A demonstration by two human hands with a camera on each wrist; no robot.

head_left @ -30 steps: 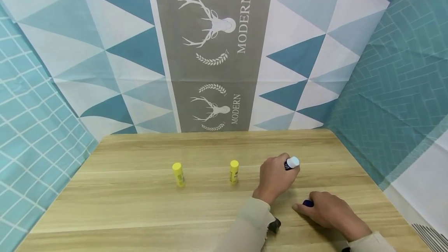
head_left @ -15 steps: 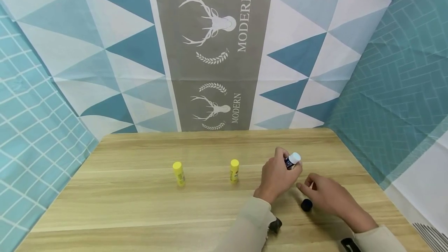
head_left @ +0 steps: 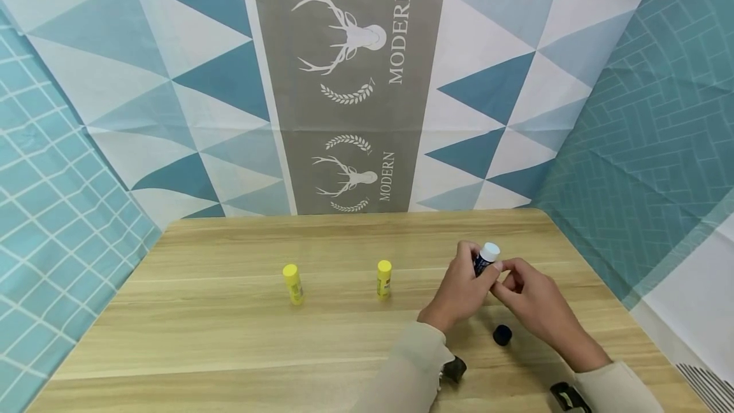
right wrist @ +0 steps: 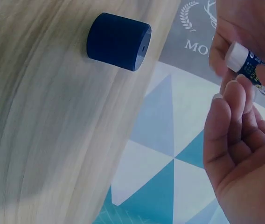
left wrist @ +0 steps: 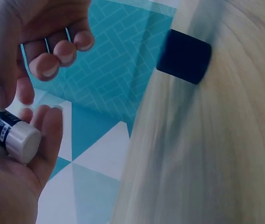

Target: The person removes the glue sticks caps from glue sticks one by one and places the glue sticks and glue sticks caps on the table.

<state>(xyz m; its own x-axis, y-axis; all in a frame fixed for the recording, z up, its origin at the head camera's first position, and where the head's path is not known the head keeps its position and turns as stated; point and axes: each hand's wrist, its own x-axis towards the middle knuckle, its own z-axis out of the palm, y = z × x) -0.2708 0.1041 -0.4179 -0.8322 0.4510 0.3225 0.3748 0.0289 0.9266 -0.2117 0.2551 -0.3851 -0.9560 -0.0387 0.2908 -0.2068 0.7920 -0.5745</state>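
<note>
My left hand [head_left: 459,289] grips a dark blue glue stick [head_left: 482,262] above the table, its white end tilted up. From the right, my right hand [head_left: 533,301] meets it, thumb and fingertips pinching near the stick's lower part. In the right wrist view the thumb lies over the printed label of the glue stick [right wrist: 251,65], and the other fingers curl beside it. A dark blue cap [head_left: 502,335] rests on the table below the hands; the cap [left wrist: 184,57] also shows large in the left wrist view. The lower end of the stick is hidden by fingers.
Two yellow glue sticks stand upright on the wooden table [head_left: 229,343]: one [head_left: 293,284] at left, another [head_left: 383,280] near the middle. Patterned cloth [head_left: 344,81] hangs behind the table's far edge and along both sides.
My right hand has let go of the dark cap, leaving it on the table, and moved up to the glue stick. My left hand has tipped the stick more upright.
</note>
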